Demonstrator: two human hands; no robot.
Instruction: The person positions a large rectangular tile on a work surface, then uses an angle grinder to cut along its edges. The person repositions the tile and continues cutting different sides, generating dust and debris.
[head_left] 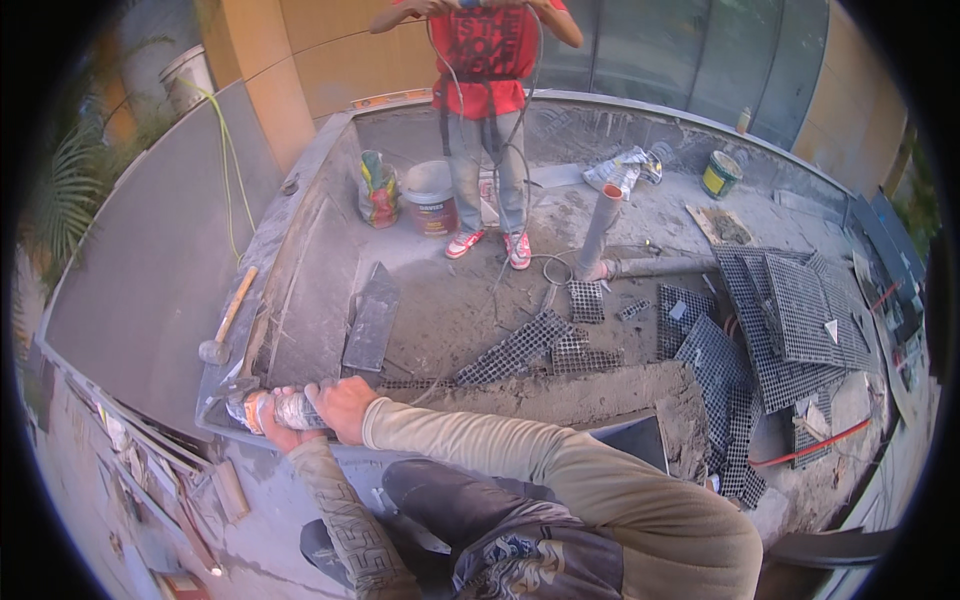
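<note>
My fingers (345,402) clamp from both hands around the mortar-caked grey tool (285,410) at the near left edge of the sunken concrete bed (450,310), which I judge needs a firm, level hold.

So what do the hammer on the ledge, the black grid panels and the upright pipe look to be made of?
The hammer looks to have a pale wooden handle and a dull grey head, probably steel. The grid panels look like black moulded plastic: thin, even square mesh, some pieces broken. The upright pipe seems to be grey plastic with an orange rim, matte and cement-dusted.
</note>
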